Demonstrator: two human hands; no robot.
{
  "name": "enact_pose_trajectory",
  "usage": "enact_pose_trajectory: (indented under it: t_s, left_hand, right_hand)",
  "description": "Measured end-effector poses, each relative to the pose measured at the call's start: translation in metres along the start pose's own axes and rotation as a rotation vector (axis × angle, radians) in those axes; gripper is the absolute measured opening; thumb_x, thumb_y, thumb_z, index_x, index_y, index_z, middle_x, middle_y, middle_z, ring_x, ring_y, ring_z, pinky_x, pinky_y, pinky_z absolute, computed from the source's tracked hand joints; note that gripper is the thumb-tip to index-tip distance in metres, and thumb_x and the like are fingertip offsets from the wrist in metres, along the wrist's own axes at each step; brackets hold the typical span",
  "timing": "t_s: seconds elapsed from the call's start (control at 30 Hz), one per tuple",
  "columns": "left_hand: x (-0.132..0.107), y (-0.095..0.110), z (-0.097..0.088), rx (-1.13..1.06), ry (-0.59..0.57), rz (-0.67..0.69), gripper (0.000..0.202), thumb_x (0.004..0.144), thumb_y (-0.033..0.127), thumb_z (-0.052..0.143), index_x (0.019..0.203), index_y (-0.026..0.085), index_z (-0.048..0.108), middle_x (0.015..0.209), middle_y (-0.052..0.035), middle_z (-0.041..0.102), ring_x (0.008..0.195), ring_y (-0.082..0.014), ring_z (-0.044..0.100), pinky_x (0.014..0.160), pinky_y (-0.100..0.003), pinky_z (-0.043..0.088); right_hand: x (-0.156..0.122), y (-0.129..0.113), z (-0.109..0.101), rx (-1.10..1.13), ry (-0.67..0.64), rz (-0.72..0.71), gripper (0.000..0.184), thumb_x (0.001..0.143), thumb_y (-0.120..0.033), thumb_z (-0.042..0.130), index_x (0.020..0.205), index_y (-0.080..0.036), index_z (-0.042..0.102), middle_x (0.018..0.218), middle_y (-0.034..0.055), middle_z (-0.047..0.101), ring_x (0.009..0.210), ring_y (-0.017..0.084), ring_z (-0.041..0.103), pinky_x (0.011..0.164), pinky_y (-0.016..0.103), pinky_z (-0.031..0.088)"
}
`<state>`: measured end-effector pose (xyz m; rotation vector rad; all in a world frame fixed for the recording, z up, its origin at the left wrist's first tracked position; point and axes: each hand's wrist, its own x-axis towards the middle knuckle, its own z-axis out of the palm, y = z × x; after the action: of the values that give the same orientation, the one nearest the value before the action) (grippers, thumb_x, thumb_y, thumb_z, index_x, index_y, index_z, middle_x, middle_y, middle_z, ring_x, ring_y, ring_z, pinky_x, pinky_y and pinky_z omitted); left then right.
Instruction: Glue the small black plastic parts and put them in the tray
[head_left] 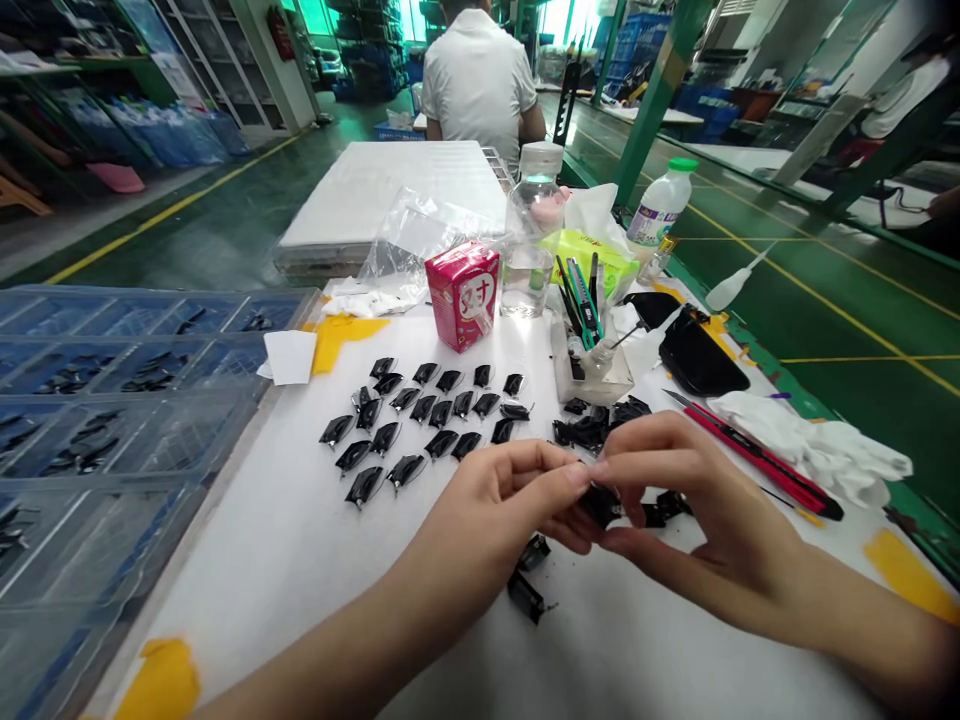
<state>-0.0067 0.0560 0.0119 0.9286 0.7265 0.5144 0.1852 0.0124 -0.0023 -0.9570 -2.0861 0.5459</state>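
Note:
Between my two hands is a small black plastic part [602, 505], partly covered by my fingers. My left hand [517, 490] pinches its left side between thumb and fingers. My right hand [690, 500] grips it from the right with fingertips and thumb. Several similar black parts [405, 470], some with clear film edges, lie spread out in loose rows on the white tabletop [300, 590] to the left. A heap of black pieces [592, 428] sits just beyond my hands. Two more black parts, one of them this lower one [527, 597], rest below my left hand.
Clear compartment trays [247, 420] holding black pieces line the left. A red box [463, 297], a clear jar [525, 280] and a holder [596, 375] with cutters stand at the back. A red utility knife [757, 455] and white gloves [817, 440] lie right. A person [480, 80] sits ahead.

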Motion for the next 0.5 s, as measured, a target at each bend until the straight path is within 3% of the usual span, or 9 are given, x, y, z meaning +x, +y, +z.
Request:
enact_pose_trajectory:
  t_s: [0.23, 0.4, 0.5]
  left_hand:
    - [0.004, -0.006, -0.007, -0.277, -0.178, -0.282, 0.017, 0.086, 0.025, 0.066, 0.076, 0.012, 0.068, 0.064, 0.0004, 0.061, 0.060, -0.0079, 0.055, 0.064, -0.018, 0.047]
    - [0.005, -0.011, -0.008, -0.345, -0.172, -0.364, 0.016, 0.082, 0.016, 0.060, 0.069, 0.010, 0.066, 0.063, -0.0011, 0.061, 0.057, -0.0071, 0.055, 0.059, -0.017, 0.046]
    - [0.005, -0.014, -0.005, -0.398, -0.156, -0.408, 0.017, 0.080, 0.015, 0.059, 0.064, 0.009, 0.065, 0.060, -0.0016, 0.060, 0.053, -0.0065, 0.054, 0.055, -0.016, 0.045]
  right_hand:
    - [0.005, -0.001, -0.008, -0.093, -0.040, -0.067, 0.022, 0.089, -0.011, 0.058, 0.110, -0.019, 0.058, 0.100, 0.0066, 0.058, 0.092, 0.014, 0.061, 0.074, 0.023, 0.055]
    - [0.004, -0.001, -0.004, -0.097, -0.052, -0.129, 0.023, 0.090, -0.009, 0.053, 0.109, -0.021, 0.057, 0.098, 0.0066, 0.067, 0.097, 0.020, 0.061, 0.083, 0.035, 0.054]
    - [0.004, -0.002, 0.000, -0.046, -0.030, -0.160, 0.024, 0.088, -0.006, 0.050, 0.108, -0.018, 0.057, 0.097, 0.0071, 0.069, 0.101, 0.019, 0.063, 0.087, 0.034, 0.054]
